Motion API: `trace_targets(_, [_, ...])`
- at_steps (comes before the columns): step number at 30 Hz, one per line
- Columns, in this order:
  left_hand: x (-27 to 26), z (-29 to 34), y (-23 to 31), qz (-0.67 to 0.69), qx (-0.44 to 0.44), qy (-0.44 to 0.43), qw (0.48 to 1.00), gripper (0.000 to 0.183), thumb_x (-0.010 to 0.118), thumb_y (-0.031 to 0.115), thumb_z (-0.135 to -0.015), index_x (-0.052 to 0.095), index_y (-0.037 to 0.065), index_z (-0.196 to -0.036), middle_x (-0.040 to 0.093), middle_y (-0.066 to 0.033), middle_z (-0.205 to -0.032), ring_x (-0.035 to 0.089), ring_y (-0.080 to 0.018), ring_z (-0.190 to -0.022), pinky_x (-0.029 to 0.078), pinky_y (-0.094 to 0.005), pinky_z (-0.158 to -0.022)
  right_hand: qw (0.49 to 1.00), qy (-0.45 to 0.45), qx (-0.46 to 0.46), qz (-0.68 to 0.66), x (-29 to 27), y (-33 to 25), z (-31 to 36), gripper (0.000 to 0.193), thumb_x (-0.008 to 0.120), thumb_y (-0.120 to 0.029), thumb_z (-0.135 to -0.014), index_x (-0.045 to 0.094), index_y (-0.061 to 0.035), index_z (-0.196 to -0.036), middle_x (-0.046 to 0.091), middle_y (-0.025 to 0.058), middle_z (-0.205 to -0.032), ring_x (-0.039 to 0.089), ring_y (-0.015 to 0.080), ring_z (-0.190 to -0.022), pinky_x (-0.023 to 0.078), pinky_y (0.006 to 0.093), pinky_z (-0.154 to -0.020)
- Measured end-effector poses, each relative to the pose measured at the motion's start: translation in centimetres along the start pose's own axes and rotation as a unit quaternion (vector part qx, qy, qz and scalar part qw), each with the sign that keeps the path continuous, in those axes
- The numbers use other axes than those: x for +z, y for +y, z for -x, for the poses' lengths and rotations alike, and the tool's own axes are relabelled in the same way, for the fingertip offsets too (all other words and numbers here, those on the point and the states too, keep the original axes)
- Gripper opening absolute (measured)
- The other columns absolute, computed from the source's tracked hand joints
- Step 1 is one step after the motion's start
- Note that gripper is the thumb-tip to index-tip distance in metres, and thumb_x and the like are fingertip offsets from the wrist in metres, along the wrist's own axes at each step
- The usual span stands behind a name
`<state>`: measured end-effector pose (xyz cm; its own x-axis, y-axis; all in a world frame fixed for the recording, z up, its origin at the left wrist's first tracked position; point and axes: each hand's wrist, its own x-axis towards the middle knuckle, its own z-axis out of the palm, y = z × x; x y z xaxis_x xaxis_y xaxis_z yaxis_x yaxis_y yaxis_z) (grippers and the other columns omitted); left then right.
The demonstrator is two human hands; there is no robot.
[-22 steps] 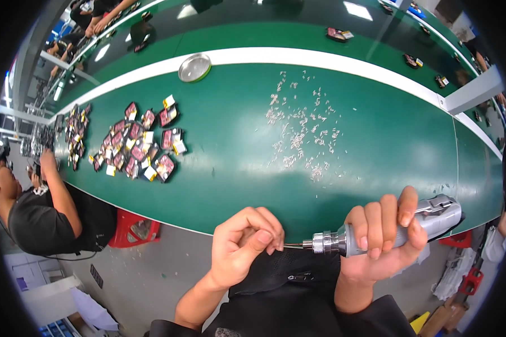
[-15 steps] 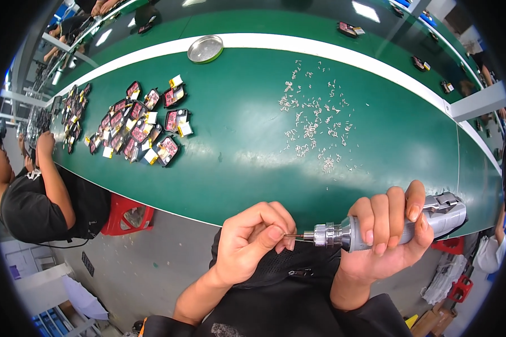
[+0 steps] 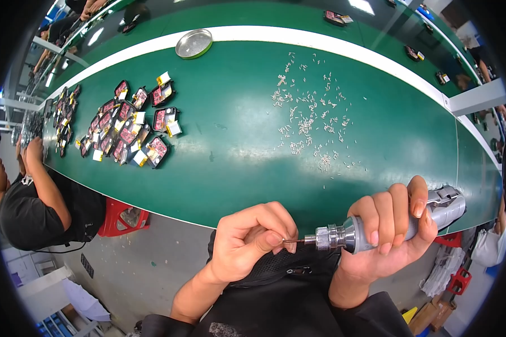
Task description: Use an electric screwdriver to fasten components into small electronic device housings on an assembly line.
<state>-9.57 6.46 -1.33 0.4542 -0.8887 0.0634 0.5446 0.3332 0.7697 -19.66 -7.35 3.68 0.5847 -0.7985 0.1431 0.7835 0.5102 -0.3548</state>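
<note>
My right hand point(image 3: 391, 230) is wrapped around a grey electric screwdriver point(image 3: 351, 233) with a knurled metal collar, held level over the table's near edge. From the collar a thin bit point(image 3: 299, 241) points left to the fingertips of my left hand point(image 3: 253, 241). Thumb and fingers of the left hand are pinched together at the bit's tip. Whatever lies between them is too small to make out. Beyond the hands, many tiny pale metal pieces point(image 3: 306, 126) lie scattered on the green table point(image 3: 225, 140).
Black-cased small units point(image 3: 126, 132) with white and yellow parts lie clustered at the left. A round metal dish point(image 3: 194, 44) stands by the white rail point(image 3: 298, 35) at the back. A co-worker point(image 3: 34, 202) sits at the left, near a red stool point(image 3: 123, 216).
The view has shifted slightly, so the table and its things appear a little farther left. Both hands keep the same hold, with the screwdriver nearly still.
</note>
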Motion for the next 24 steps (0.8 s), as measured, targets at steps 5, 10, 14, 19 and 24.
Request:
trace_targets(5, [-0.2,-0.2,-0.1,0.01,0.004,-0.001,1.0,0.014,0.055,0.005,-0.092,0.056,-0.006,-0.083,0.056,-0.0163,-0.084,0.056,-0.0188,-0.072,0.049,-0.0299,-0.068,1.0,0.017,0.0,-0.007,-0.2,0.1,-0.1,0.013,0.048,-0.013,-0.091,0.038,-0.008,-0.083,0.038,0.0005,-0.056,0.038,0.009,-0.045,0.038,0.0261,-0.05])
trace_targets(10, [-0.3,-0.2,-0.1,0.012,-0.011,0.003,1.0,0.013,0.056,0.004,-0.091,0.056,-0.006,-0.082,0.056,-0.0163,-0.083,0.057,-0.0191,-0.074,0.049,-0.0305,-0.07,1.0,0.003,0.008,0.011,-0.4,0.0,0.0,0.013,0.048,-0.014,-0.09,0.039,-0.0078,-0.083,0.039,0.0008,-0.055,0.039,0.0098,-0.044,0.038,0.0268,-0.05])
trace_targets(14, [-0.7,-0.1,0.1,0.007,-0.026,-0.009,1.0,0.013,0.056,0.002,-0.091,0.056,-0.007,-0.081,0.057,-0.016,-0.083,0.056,-0.0179,-0.072,0.049,-0.0293,-0.067,0.999,-0.024,0.022,0.03,-0.5,-0.3,-0.1,0.011,0.048,-0.013,-0.088,0.039,-0.0076,-0.083,0.039,0.0011,-0.055,0.041,0.0108,-0.044,0.039,0.028,-0.05])
trace_targets(19, [-0.1,-1.1,1.3,-0.331,0.033,-0.02,0.943,0.006,0.061,-0.006,-0.081,0.056,-0.005,-0.078,0.058,-0.0122,-0.075,0.055,-0.0193,-0.063,0.045,-0.0275,-0.058,0.997,-0.046,0.022,0.061,-0.6,-0.8,-0.6,0.01,0.046,-0.012,-0.087,0.039,-0.0075,-0.082,0.039,0.0014,-0.054,0.04,0.0107,-0.042,0.039,0.0288,-0.05])
trace_targets(24, [0.9,-1.8,1.3,-0.408,0.046,-0.001,0.912,0.008,0.061,-0.012,-0.073,0.057,-0.005,-0.074,0.06,-0.0142,-0.072,0.056,-0.021,-0.06,0.045,-0.0272,-0.055,0.997,-0.03,0.024,0.06,-1.3,-1.0,-0.8,0.011,0.043,-0.018,-0.086,0.04,-0.0076,-0.084,0.041,0.0027,-0.057,0.04,0.0137,-0.044,0.037,0.0307,-0.049])
